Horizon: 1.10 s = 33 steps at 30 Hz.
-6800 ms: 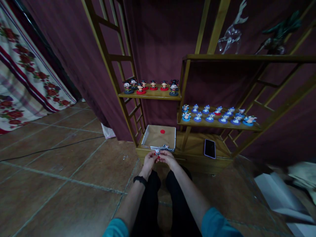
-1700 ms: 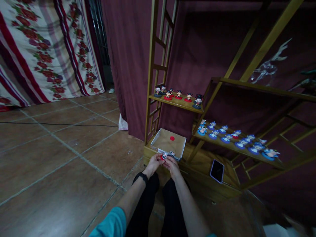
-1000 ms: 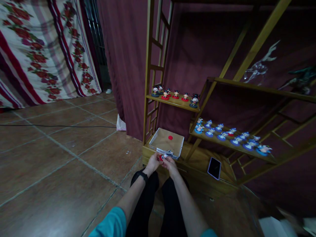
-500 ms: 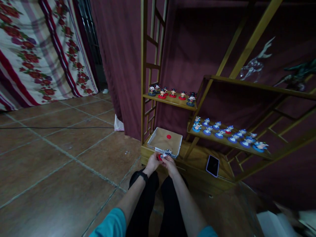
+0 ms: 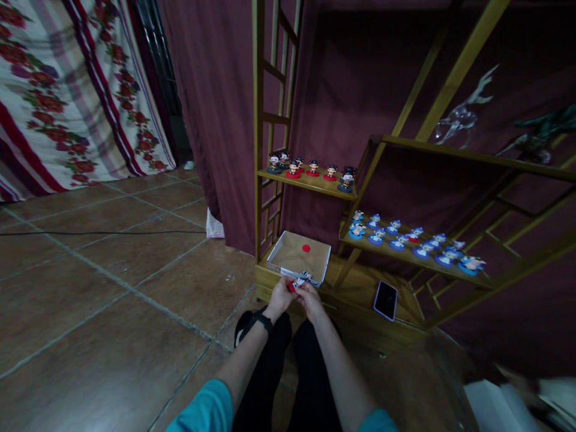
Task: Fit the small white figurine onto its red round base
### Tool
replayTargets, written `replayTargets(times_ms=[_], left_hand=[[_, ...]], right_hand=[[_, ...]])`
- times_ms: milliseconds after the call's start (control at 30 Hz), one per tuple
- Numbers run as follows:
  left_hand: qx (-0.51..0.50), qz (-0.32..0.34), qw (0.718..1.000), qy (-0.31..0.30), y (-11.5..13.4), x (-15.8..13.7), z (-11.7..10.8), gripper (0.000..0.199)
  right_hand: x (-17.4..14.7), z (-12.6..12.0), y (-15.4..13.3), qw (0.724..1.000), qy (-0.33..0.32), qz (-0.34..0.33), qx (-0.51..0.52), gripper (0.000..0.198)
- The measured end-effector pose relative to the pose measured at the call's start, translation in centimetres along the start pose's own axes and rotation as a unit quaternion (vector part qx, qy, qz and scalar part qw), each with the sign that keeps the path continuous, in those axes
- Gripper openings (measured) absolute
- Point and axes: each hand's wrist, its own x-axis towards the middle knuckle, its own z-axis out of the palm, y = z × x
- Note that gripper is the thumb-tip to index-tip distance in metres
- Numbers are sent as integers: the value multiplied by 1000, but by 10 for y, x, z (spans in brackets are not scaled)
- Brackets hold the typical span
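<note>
My left hand (image 5: 281,294) and my right hand (image 5: 310,299) meet at the near edge of a shallow cardboard box (image 5: 288,263). Between their fingertips is a small figurine (image 5: 296,284) in black and white with a red base. The left fingers are closed about the base, and the right fingers pinch the figure's other side. Just beyond my fingers, some black-and-white pieces (image 5: 307,275) show at the box's front wall; their exact form is too small to tell. A red disc (image 5: 306,248) lies inside the box.
Several black-haired figurines stand on the upper left shelf (image 5: 310,185). Blue and white figurines fill the lower right shelf (image 5: 405,247). A tablet or phone (image 5: 386,300) lies on the cabinet top. A clear deer ornament (image 5: 459,120) stands higher up. White boxes (image 5: 492,405) sit at lower right.
The view has shifted slightly, so the shelves appear a little further left. Both hands keep hold of the figurine in nearly the same place, with only small finger movement.
</note>
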Motion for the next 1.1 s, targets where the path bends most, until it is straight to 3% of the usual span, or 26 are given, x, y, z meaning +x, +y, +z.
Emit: replayTargets(times_ms=[467, 700, 1100], left_hand=[[-90, -48, 995, -19, 4, 0, -9, 45], [-92, -34, 995, 14, 6, -2, -6, 39], [-97, -35, 994, -29, 4, 1, -10, 41]], right_hand=[[7, -4, 7, 999, 8, 12, 40, 38], [5, -3, 4, 1000, -12, 0, 13, 40], [8, -6, 5, 1000, 15, -8, -4, 39]])
